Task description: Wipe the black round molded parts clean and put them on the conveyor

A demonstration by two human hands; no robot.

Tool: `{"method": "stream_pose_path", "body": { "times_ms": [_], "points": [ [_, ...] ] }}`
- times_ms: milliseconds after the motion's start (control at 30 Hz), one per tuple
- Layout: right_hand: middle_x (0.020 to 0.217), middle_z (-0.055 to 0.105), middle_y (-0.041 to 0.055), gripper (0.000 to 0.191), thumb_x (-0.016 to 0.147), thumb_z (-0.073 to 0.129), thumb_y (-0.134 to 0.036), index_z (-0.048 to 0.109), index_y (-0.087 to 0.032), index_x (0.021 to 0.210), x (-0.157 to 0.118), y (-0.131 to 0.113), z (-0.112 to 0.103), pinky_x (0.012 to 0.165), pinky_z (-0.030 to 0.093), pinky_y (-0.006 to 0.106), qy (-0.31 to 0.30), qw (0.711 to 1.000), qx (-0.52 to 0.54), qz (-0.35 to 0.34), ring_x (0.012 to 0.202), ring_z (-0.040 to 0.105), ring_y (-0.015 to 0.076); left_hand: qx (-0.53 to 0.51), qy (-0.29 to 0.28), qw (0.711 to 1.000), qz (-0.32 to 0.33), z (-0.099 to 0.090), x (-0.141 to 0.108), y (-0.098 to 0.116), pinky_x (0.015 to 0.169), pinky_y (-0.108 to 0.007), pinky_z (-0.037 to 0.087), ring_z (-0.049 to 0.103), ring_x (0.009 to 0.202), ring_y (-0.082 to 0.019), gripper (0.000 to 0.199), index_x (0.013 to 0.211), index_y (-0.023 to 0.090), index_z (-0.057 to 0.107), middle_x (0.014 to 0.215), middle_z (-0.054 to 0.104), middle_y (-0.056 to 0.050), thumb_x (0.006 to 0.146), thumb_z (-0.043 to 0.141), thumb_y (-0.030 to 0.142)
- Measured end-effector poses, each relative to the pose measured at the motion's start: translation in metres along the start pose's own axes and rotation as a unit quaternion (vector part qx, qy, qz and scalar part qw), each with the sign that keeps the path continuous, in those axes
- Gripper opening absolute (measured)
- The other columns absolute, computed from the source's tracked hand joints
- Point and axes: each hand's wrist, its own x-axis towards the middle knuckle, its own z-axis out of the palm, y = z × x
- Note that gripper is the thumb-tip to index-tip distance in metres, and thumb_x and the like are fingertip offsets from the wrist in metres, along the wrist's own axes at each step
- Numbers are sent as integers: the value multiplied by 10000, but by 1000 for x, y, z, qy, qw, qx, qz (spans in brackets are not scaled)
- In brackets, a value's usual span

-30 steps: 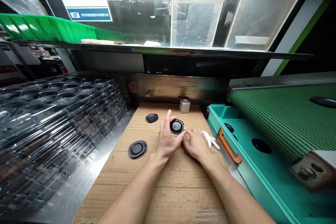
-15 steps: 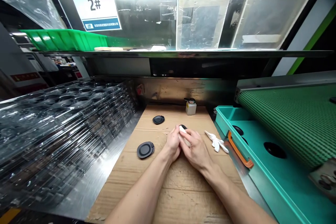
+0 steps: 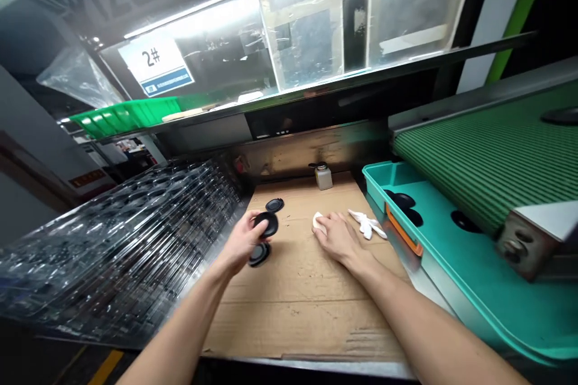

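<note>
My left hand (image 3: 239, 240) grips a round black lid (image 3: 266, 224) by its edge, tilted above the cardboard sheet (image 3: 289, 325). Under and beside it lies a second black lid (image 3: 259, 254), partly covered by that hand. Farther back on the cardboard sits another black lid (image 3: 274, 204). My right hand (image 3: 338, 237) rests low at the cardboard, its fingers closed over a folded white cloth (image 3: 318, 222), part of which sticks out at the left. Right of that hand lies a crumpled white glove (image 3: 366, 224).
A small bottle (image 3: 324, 178) with a dark cap stands at the back. Clear plastic trays (image 3: 130, 258) are stacked on the left. To the right, a teal bin (image 3: 456, 313) with an orange handle (image 3: 403, 231) holds several black discs, below a green conveyor belt (image 3: 474, 150).
My hands have parted. The left has moved left with the black lid; the right stays with the white cloth, lower at the cardboard. The view has tilted, and a black disc shows on the belt.
</note>
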Motion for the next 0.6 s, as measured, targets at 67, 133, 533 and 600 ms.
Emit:
{"method": "stream_pose_path", "body": {
  "times_ms": [67, 133, 533, 600],
  "points": [
    [956, 584, 82, 288, 904, 441, -419, 634, -215, 965, 0, 0, -2, 820, 338, 288, -6, 1000, 5, 7, 956, 488, 216, 74, -18, 996, -36, -32, -11, 5, 661, -254, 489, 598, 820, -147, 416, 1073, 188, 562, 1009, 621, -56, 747, 694, 409],
    [975, 588, 89, 284, 900, 444, -410, 632, -209, 969, 1, 2, -5, 840, 331, 294, -18, 1000, 5, 15, 976, 485, 221, 118, -26, 990, -73, -56, -18, 6, 632, -240, 464, 591, 788, -140, 489, 1129, 191, 549, 1002, 633, -56, 724, 717, 408],
    [1030, 600, 102, 277, 889, 464, -391, 637, -199, 987, 1, 4, -10, 884, 337, 305, -24, 999, 20, 17, 1020, 489, 228, 235, -44, 964, -116, -63, -9, -17, 560, -236, 428, 571, 664, -140, 448, 936, 141, 613, 793, 651, -36, 638, 765, 438],
    [1015, 603, 103, 266, 884, 472, -381, 641, -196, 973, 1, 4, -10, 884, 342, 308, -15, 1000, 22, 14, 1011, 494, 229, 242, -40, 962, -119, -63, -8, -17, 555, -236, 429, 565, 649, -138, 441, 923, 136, 632, 773, 653, -35, 631, 769, 437]
  ]
}}
